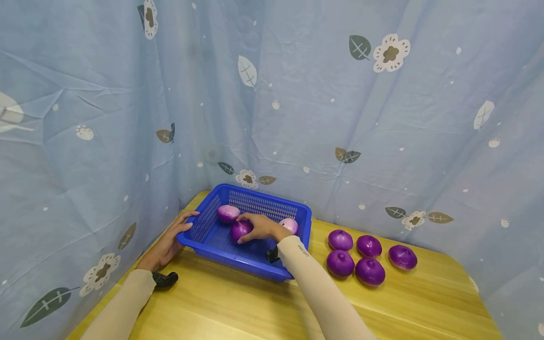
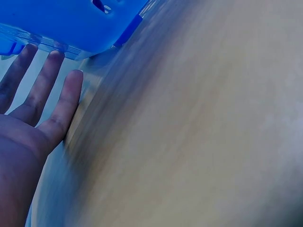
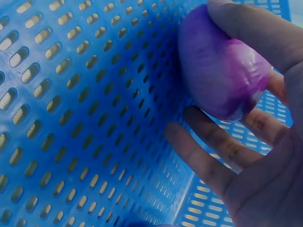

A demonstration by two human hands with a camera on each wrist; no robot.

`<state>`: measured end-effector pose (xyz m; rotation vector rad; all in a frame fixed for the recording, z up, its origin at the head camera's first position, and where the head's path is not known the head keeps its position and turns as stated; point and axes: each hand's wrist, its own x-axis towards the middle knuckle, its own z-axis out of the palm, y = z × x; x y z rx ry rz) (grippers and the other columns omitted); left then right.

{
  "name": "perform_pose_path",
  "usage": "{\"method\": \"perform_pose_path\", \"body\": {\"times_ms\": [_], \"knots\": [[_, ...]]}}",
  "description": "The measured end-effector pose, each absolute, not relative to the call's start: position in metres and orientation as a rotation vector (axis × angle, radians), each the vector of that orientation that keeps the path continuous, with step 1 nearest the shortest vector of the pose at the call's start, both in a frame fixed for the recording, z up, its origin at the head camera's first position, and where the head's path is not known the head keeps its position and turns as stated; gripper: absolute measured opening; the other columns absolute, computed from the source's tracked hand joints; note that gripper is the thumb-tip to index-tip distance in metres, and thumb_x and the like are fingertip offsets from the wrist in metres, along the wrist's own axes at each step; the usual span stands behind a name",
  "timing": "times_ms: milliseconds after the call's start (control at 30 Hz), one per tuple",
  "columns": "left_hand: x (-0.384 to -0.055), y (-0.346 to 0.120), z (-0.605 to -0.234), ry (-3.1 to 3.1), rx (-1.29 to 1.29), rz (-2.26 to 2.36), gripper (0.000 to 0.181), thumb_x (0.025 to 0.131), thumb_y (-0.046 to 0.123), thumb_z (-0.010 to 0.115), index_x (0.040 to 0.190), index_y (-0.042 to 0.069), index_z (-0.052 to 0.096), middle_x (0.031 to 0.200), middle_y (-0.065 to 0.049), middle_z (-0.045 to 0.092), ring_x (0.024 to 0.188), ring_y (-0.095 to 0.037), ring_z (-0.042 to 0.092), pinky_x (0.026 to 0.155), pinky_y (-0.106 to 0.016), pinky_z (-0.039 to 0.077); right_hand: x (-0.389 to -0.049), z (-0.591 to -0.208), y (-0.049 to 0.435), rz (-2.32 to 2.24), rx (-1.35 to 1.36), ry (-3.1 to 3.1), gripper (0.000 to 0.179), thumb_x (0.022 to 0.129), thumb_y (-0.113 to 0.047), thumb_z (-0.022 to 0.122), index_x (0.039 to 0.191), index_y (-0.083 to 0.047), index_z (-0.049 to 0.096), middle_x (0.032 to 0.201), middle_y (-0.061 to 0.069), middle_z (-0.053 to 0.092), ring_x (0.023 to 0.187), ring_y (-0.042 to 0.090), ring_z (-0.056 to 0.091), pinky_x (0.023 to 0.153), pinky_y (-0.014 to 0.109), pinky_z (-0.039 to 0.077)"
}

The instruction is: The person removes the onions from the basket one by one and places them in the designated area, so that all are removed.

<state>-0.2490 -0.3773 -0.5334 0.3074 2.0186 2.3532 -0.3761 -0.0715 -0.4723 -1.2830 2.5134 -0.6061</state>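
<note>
A blue slotted plastic basket (image 1: 238, 260) stands on the table. Inside it, my right hand (image 1: 264, 225) holds a purple onion (image 1: 240, 230) between thumb and fingers. In the right wrist view, that onion (image 3: 213, 66) is against or just above the perforated basket wall or floor; which one I cannot tell. My left hand (image 1: 167, 242) touches the basket's left end at its rim, and its fingers look nearly straight in the left wrist view. Two paler onions are also in the basket: one onion (image 1: 228, 213) to the left, another onion (image 1: 289, 225) partly hidden behind my right wrist.
To the basket's right, several purple onions (image 1: 340, 263) sit on the wooden table (image 1: 212, 307). A blue curtain (image 1: 297, 118) with flower and leaf prints hangs behind the table and along its left side. Black straps with small devices (image 1: 165, 279) are on both wrists.
</note>
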Motion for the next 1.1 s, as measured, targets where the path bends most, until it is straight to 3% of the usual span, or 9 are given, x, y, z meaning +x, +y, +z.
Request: {"method": "perform_pose_path", "body": {"times_ms": [600, 1100], "knots": [[-0.249, -0.377, -0.535, 2.012, 0.318, 2.362, 0.043, 0.111, 0.027, 0.042, 0.153, 0.020, 0.038, 0.149, -0.013, 0.031, 0.115, -0.031, 0.060, 0.089, -0.036, 0.057, -0.376, -0.458, -0.064, -0.752, -1.309, 2.511, 0.071, 0.081, -0.041, 0.087, 0.143, -0.019, 0.058, 0.138, 0.002, 0.061, 0.122, 0.020, 0.059, 0.100, 0.032, 0.048], [-0.248, -0.375, -0.534, 2.062, 0.282, 2.325, 0.044, 0.110, 0.028, 0.041, 0.154, 0.022, 0.036, 0.154, -0.018, 0.022, 0.121, -0.036, 0.054, 0.092, -0.036, 0.055, -0.377, -0.430, -0.024, -0.890, -1.206, 2.523, 0.076, 0.082, -0.048, 0.085, 0.147, -0.022, 0.055, 0.144, 0.001, 0.056, 0.119, 0.018, 0.061, 0.091, 0.033, 0.054]]}}
